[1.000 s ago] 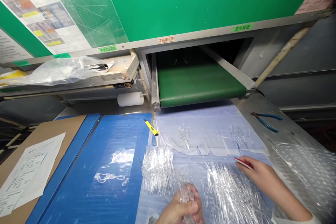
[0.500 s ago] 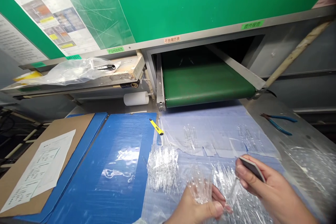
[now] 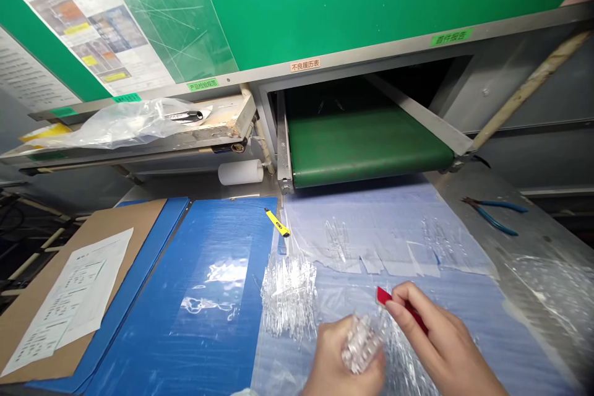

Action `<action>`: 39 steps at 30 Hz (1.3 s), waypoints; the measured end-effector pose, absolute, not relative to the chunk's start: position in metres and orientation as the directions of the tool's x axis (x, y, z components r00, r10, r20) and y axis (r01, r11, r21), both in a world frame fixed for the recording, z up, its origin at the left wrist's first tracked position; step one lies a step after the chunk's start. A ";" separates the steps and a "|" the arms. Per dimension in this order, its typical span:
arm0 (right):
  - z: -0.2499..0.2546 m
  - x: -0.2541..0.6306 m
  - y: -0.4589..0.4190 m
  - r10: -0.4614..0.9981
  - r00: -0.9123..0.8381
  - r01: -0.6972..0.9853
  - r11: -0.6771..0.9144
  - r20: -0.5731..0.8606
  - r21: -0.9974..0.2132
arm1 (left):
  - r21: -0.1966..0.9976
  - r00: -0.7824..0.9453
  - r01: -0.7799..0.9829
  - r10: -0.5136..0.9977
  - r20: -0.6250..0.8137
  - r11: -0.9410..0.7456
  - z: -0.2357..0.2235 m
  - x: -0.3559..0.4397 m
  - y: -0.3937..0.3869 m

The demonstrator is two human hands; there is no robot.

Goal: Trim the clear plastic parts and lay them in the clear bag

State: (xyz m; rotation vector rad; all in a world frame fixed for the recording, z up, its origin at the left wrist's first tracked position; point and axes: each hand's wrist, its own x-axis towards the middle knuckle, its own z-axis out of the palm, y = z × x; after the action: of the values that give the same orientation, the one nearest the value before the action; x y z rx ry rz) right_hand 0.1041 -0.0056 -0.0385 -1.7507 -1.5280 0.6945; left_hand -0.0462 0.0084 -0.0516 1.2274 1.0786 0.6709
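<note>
My left hand (image 3: 338,356) is closed around a bunch of clear plastic pieces (image 3: 362,343), their ends bundled toward the right. Close beside it, my right hand (image 3: 431,334) pinches a small flat red piece (image 3: 384,297) between thumb and fingers; part of that piece is covered by the fingers. Under and behind both hands lies a large heap of thin clear plastic pieces (image 3: 403,362), partly hidden. To the left of my hands is another pile of clear plastic pieces (image 3: 288,294). Smaller groups of clear pieces (image 3: 336,238) lie farther back on the bluish sheet (image 3: 371,210).
A green conveyor belt (image 3: 371,148) ends above the sheet. A yellow utility knife (image 3: 277,223) lies by a blue board (image 3: 213,322); papers (image 3: 69,303) rest on cardboard at left. Blue-handled pliers (image 3: 494,216) and bubble wrap (image 3: 557,297) are on the right.
My hands have come together over the heap. The bunch in my left hand has tilted over to the right, and the flat piece in my right hand has turned its red side into view.
</note>
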 end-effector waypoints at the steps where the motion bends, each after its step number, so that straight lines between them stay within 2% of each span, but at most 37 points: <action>1: -0.044 0.105 -0.005 0.987 0.145 0.638 -0.037 0.073 -0.769 | 0.969 0.386 0.159 0.891 -0.239 0.191 -0.051 -0.048 0.008; 4: -0.055 0.110 -0.005 0.977 0.193 0.690 -0.073 0.086 -0.721 | 0.969 0.398 0.232 0.901 -0.176 0.087 -0.056 -0.052 0.007; 7: -0.056 0.111 -0.007 0.976 0.206 0.661 -0.089 0.066 -0.745 | 0.970 0.441 0.243 0.887 -0.135 0.027 -0.063 -0.054 0.007; 10: -0.055 0.110 -0.008 0.986 0.156 0.672 -0.068 0.052 -0.737 | 0.966 0.449 0.257 0.881 -0.150 0.033 -0.067 -0.055 0.006; 14: -0.058 0.106 -0.009 0.977 0.200 0.699 -0.086 0.079 -0.710 | 0.957 0.428 0.287 0.887 -0.174 0.050 -0.070 -0.055 0.006; 17: -0.067 0.108 -0.009 0.991 0.110 0.710 -0.021 0.081 -0.704 | 0.963 0.450 0.269 0.880 -0.154 0.031 -0.075 -0.055 0.003; 19: -0.077 0.114 -0.008 0.992 0.111 0.750 -0.040 0.067 -0.661 | 0.968 0.405 0.238 0.897 -0.178 0.084 -0.079 -0.057 0.002; 21: -0.088 0.124 -0.007 0.986 0.161 0.773 -0.099 0.043 -0.626 | 0.960 0.328 0.146 0.904 -0.274 0.238 -0.081 -0.058 0.004; 23: -0.094 0.132 -0.006 0.980 0.197 0.774 -0.158 -0.004 -0.613 | 0.909 0.290 -0.019 0.872 -0.394 0.417 -0.082 -0.059 0.008; 25: -0.096 0.132 -0.003 0.982 0.178 0.801 -0.184 -0.068 -0.569 | 0.826 0.312 -0.197 0.833 -0.457 0.528 -0.080 -0.060 0.012; 29: -0.092 0.111 0.006 0.971 -0.023 0.961 -0.044 -0.238 -0.272 | 0.632 0.394 -0.437 0.768 -0.506 0.640 -0.079 -0.067 0.018; 32: -0.093 0.092 0.012 0.954 -0.044 0.990 0.003 -0.297 -0.138 | 0.511 0.475 -0.502 0.716 -0.511 0.698 -0.084 -0.075 0.016; 36: -0.096 0.079 0.016 0.942 -0.013 0.996 -0.016 -0.335 -0.084 | 0.456 0.522 -0.535 0.702 -0.484 0.712 -0.092 -0.081 0.011; 39: -0.097 0.076 0.017 0.927 -0.019 0.996 -0.015 -0.374 -0.088 | 0.404 0.529 -0.550 0.679 -0.509 0.731 -0.096 -0.081 0.008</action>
State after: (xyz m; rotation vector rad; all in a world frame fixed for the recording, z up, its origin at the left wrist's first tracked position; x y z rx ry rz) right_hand 0.0758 0.0171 -0.0967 -2.3323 -2.3364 0.5610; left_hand -0.0813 0.0075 -0.0957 0.2032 0.6954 0.7395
